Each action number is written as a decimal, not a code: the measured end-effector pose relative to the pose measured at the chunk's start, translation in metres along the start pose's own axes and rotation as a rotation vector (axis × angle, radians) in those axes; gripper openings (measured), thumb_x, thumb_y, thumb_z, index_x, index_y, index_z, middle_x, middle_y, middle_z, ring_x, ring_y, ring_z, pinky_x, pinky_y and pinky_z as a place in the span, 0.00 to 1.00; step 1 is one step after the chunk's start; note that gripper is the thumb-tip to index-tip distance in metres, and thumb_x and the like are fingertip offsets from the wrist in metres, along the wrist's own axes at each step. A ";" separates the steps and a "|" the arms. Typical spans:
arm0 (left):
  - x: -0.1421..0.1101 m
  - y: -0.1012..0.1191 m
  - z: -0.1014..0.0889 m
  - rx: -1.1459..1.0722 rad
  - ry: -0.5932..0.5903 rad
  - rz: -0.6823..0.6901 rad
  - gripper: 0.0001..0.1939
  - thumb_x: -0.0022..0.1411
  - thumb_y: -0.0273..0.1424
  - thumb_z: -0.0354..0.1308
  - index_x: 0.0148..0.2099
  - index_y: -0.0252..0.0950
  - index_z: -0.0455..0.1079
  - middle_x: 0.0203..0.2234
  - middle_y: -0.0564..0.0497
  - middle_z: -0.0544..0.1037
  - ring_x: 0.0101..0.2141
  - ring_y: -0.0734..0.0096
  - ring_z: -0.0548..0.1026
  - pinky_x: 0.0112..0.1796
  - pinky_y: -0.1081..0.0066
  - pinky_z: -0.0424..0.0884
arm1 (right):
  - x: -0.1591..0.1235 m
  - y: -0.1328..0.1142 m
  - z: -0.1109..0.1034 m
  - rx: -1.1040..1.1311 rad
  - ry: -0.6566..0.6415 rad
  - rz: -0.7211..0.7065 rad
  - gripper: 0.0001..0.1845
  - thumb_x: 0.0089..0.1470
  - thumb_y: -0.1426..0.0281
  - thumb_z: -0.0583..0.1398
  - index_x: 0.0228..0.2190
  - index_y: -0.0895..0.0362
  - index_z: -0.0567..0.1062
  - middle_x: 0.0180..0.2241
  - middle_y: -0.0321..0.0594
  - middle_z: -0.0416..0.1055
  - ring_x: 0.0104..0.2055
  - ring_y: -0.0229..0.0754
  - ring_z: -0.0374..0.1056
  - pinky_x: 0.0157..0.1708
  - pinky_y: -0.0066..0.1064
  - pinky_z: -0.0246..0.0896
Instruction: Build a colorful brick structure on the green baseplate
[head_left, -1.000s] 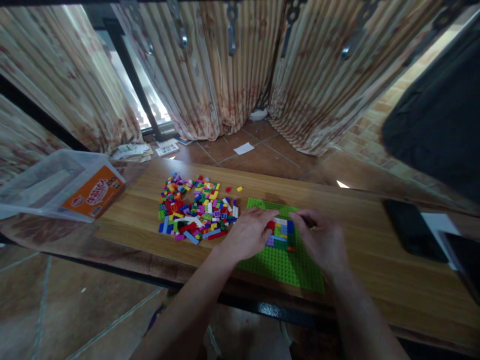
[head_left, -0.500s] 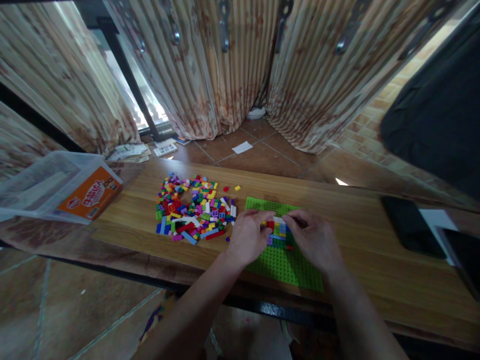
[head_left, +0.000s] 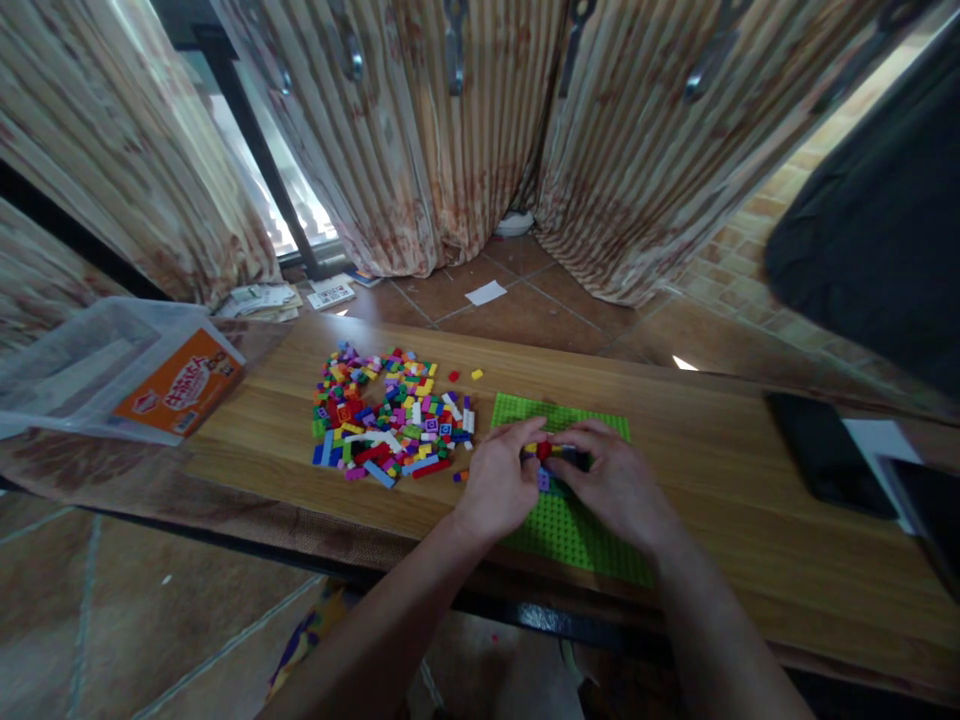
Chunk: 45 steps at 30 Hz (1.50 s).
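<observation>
A green studded baseplate (head_left: 574,535) lies on the wooden table. Over its middle is a small build of toy bricks (head_left: 544,451), with red, yellow and lilac showing; the fingers cover much of it. My left hand (head_left: 499,478) is closed around the build's left side, thumb and index finger against it. From the right, my right hand (head_left: 613,485) is closed on the build as well, its fingertips near the red brick. Whether a separate small brick sits between those fingertips is hidden.
A heap of loose bricks (head_left: 405,425) spreads left of the baseplate. Farther left stands a clear plastic bin (head_left: 90,340) with an orange label. A black flat object (head_left: 821,455) and white paper (head_left: 874,450) lie at right. Curtains (head_left: 480,150) hang beyond the table.
My right hand has shifted left and closer to my left hand, its fingers now covering more of the brick build. My left hand stays nearly in place.
</observation>
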<state>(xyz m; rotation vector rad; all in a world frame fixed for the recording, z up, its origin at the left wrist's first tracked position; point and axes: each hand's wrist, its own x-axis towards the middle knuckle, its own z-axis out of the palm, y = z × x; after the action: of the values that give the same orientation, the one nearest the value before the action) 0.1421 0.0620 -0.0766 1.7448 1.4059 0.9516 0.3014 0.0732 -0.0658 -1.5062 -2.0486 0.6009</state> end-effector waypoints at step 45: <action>0.004 -0.001 -0.003 -0.069 0.048 -0.112 0.24 0.56 0.17 0.53 0.55 0.36 0.67 0.43 0.49 0.80 0.44 0.68 0.77 0.50 0.64 0.71 | 0.008 -0.010 0.004 -0.313 -0.056 -0.147 0.08 0.52 0.69 0.58 0.33 0.53 0.78 0.33 0.41 0.73 0.37 0.46 0.69 0.39 0.37 0.62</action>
<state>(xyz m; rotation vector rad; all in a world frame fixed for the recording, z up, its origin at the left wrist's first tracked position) 0.1401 0.0665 -0.0755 1.5854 1.4683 0.9755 0.2896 0.0777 -0.0619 -1.5007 -2.3583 0.2763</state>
